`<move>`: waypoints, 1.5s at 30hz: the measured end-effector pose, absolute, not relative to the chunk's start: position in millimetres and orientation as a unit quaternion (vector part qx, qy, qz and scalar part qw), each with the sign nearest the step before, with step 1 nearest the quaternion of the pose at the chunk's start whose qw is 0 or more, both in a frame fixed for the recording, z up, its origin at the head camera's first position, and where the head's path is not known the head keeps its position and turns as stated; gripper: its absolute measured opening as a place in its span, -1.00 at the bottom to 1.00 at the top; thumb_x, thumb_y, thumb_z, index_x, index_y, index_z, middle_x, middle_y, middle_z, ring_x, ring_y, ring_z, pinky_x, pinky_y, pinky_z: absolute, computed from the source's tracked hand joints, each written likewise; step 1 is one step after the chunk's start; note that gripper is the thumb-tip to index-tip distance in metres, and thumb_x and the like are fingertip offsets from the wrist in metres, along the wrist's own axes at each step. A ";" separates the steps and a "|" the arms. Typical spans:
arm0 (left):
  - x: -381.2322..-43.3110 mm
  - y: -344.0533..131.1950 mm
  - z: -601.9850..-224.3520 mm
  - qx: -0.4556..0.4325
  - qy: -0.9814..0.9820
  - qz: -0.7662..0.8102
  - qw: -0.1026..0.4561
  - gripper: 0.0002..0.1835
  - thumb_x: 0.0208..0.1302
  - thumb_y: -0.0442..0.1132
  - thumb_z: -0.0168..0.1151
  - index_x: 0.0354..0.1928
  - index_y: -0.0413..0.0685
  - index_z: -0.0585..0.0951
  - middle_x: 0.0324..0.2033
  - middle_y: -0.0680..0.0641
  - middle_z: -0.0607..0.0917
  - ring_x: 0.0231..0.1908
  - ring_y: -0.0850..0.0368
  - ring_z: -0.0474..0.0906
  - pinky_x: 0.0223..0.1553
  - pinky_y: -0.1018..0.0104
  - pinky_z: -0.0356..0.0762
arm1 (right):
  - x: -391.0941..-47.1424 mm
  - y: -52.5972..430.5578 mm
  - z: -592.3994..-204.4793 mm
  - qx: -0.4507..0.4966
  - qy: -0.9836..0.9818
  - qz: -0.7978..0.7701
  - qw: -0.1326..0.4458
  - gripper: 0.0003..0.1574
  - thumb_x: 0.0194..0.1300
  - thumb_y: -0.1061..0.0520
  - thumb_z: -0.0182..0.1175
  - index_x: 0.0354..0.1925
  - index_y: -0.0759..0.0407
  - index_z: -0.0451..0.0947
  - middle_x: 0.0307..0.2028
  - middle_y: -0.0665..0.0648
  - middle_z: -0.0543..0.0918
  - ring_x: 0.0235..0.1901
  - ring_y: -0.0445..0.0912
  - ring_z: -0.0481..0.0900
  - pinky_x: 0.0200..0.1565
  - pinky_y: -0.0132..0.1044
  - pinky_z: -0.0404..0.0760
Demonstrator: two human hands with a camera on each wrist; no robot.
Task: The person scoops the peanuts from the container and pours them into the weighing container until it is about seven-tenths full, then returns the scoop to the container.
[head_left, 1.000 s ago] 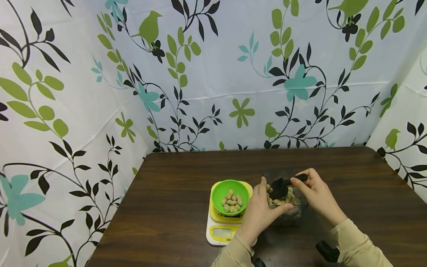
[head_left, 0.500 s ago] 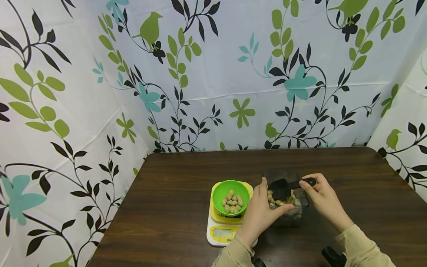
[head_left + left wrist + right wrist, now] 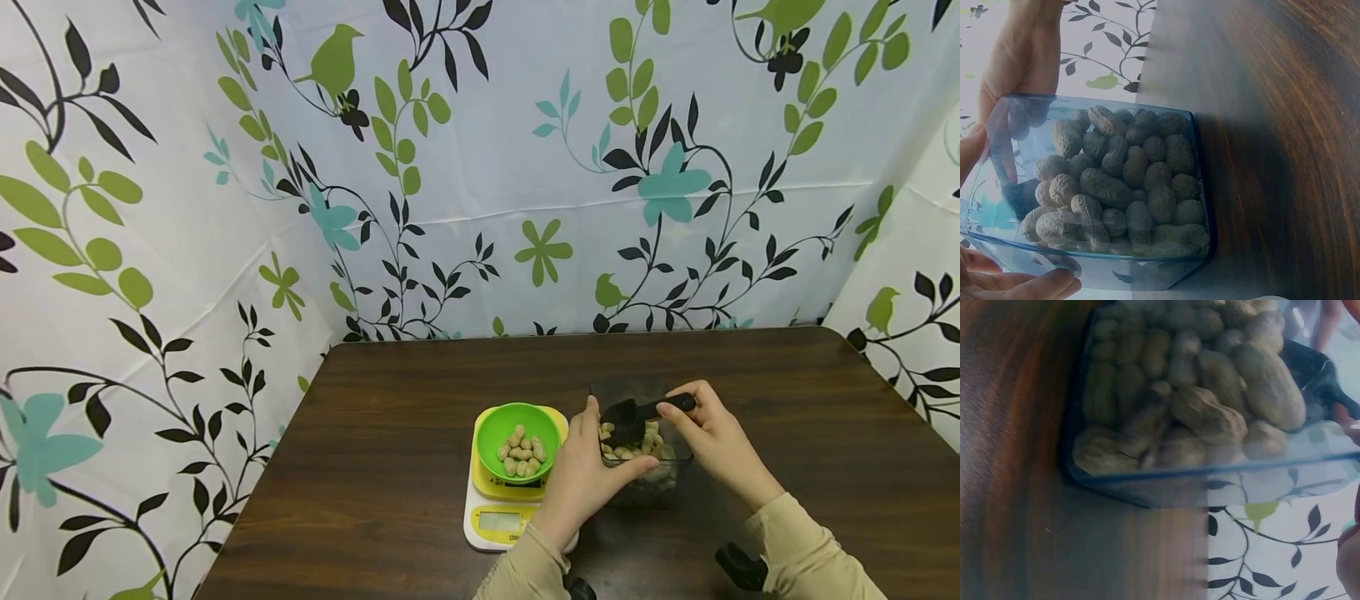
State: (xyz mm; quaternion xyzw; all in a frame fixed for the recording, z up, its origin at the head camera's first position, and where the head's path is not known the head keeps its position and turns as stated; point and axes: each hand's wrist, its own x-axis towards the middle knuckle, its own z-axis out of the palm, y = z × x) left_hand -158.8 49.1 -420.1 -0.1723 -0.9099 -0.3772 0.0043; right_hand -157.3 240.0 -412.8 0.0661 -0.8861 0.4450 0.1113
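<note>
At the near edge are two tan sleeves point(image 3: 810, 546), the left one with faint marks too small to read, and a black wrist mount point(image 3: 741, 567) by the right cuff. Just beyond, the left hand point(image 3: 588, 475) grips a clear box point(image 3: 645, 492) at its near left corner, thumb along the near wall and fingers along the side wall. The box stands on the table to the right of a white and yellow scale point(image 3: 480, 500). The scale bears a small display point(image 3: 498, 522); any digits in it are too faint to make out. Dark lettering point(image 3: 514, 537) by the display seems to start "de", the rest small and close to the left cuff. More dark marks on the scale, at the near edge of the bowl, are too small to read. A green bowl point(image 3: 491, 425) sits on the scale, with peanuts point(image 3: 519, 454) in its bottom. In the box lie many more peanuts, and the black scoop point(image 3: 624, 423) has its head among them on the left. The right hand point(image 3: 716, 429) pinches the scoop's handle above the box's right side. The dark wood table point(image 3: 375, 450) runs back to a white cloth point(image 3: 480, 275) printed with birds, leaves and flowers.
</note>
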 end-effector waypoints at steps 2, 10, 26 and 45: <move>-158.9 48.6 -419.8 -0.172 -0.910 -0.377 0.006 0.09 0.01 0.36 0.22 0.45 -0.06 0.02 0.28 -0.16 0.36 -0.06 0.00 0.59 -0.20 0.29 0.61 | -155.7 240.2 -411.0 0.080 -0.889 0.437 0.110 -0.70 0.42 0.04 -0.02 0.01 0.17 0.27 -0.64 0.04 0.30 -0.76 -0.23 0.15 -0.70 -0.34 0.26; -158.8 47.4 -420.4 -0.167 -0.910 -0.380 0.000 0.10 0.01 0.36 0.22 0.46 -0.04 0.01 0.29 -0.14 0.34 -0.01 -0.03 0.58 -0.13 0.24 0.61 | -153.1 242.4 -410.7 0.047 -0.884 0.457 0.086 -0.60 0.44 -0.03 -0.07 0.03 0.24 0.24 -0.75 -0.06 0.18 -0.82 -0.27 0.06 -0.77 -0.33 0.19; -159.6 49.0 -419.0 -0.159 -0.912 -0.378 -0.013 0.11 0.00 0.38 0.21 0.46 -0.02 -0.02 0.29 -0.17 0.33 -0.08 -0.01 0.59 -0.20 0.25 0.60 | -151.4 246.8 -413.8 0.012 -0.837 0.539 0.096 -0.55 0.43 -0.05 -0.05 0.05 0.27 0.21 -0.76 -0.14 0.12 -0.81 -0.18 0.08 -0.72 -0.24 0.19; -158.7 49.6 -417.6 -0.149 -0.914 -0.378 -0.014 0.11 -0.03 0.38 0.24 0.46 0.00 0.02 0.30 -0.14 0.34 0.06 -0.03 0.53 -0.07 0.16 0.59 | -150.8 250.0 -417.8 0.009 -0.735 0.673 0.079 -0.76 0.42 0.02 -0.02 -0.06 0.12 0.25 -0.52 -0.17 0.38 -0.47 -0.24 0.27 -0.39 -0.31 0.16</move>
